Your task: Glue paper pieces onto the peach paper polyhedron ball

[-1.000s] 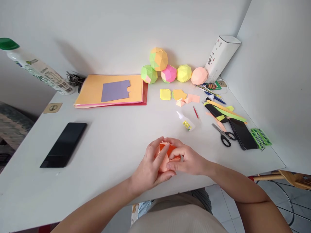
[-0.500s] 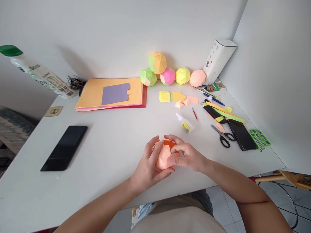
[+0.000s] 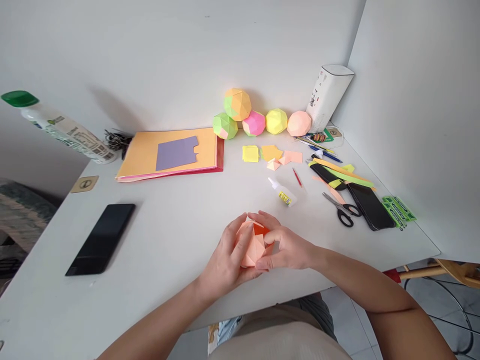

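Observation:
Between my hands, above the front part of the table, is a peach folded-paper ball (image 3: 254, 251) with an orange-looking opening at its top. My left hand (image 3: 227, 252) wraps its left side, with the thumb underneath. My right hand (image 3: 287, 245) pinches the ball's right edge, its index finger bent at the opening and the thumb low on the side. A white glue bottle (image 3: 283, 192) with a yellow label lies beyond my right hand. Scissors (image 3: 343, 207) with black handles rest to the right.
Several finished paper balls (image 3: 276, 121) stand along the wall. Small paper pieces (image 3: 250, 154) and a red pen-like stick (image 3: 297, 177) lie before them. A dark phone (image 3: 101, 240) is at left, another phone (image 3: 371, 206) at right. Stacked coloured paper (image 3: 142, 155) and a bottle (image 3: 69, 132) stand at the back left.
My right thumb has shifted lower on the ball, and the opening shows more widely. The camera view has tilted slightly; the table items stay in place.

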Demonstrator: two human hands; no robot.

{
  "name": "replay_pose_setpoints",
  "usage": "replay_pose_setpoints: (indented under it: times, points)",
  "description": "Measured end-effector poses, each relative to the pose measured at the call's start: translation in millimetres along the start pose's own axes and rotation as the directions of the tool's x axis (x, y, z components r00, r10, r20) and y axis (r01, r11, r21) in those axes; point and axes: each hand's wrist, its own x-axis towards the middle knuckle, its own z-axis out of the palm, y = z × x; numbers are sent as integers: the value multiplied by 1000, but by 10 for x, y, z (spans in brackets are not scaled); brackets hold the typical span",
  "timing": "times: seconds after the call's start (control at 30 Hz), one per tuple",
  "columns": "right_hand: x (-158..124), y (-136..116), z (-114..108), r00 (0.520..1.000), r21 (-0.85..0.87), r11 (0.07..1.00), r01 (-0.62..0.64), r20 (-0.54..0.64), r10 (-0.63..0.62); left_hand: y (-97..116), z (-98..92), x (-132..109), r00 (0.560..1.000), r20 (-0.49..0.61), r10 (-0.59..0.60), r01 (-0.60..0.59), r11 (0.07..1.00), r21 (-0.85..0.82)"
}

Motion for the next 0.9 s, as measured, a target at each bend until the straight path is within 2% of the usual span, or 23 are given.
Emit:
replay_pose_setpoints:
  times: [0.13, 0.23, 0.33, 0.5, 0.6, 0.7, 0.83, 0.9]
  points:
    - [14, 31, 15, 998, 4, 998, 55, -18, -55, -28, 9, -10, 998, -49, 30, -29, 999, 28]
    - [19, 57, 10, 996, 24, 997, 74, -51, -73, -45, 10, -37, 993, -67, -94, 92, 995, -28]
    - [15, 63, -21, 994, 17, 996, 85, -74, -84, -61, -1, -51, 969, 3, -248, 245, 956, -159]
    - [3, 2, -61, 996, 56, 998, 27, -81, -23, -79, -6, -30, 951, 24, -308, 302, 908, -291]
    - [-1, -23, -58, 993, 79, 995, 53, -110, -44, -67, -13, -13, 939, 55, -339, 334, 863, -379]
    - [-10, -25, -95, 996, 128, 990, 52, -78, -42, -59, -33, -5, 903, 159, -399, 419, 741, -525]
    - [-26, -23, -239, 1000, 198, 980, -14, 10, 12, -98, -51, -27, 822, 327, -466, 544, 471, -695]
    - [-28, -14, -306, 999, 186, 983, 2, 36, -8, -124, -49, -43, 802, 376, -463, 560, 367, -743]
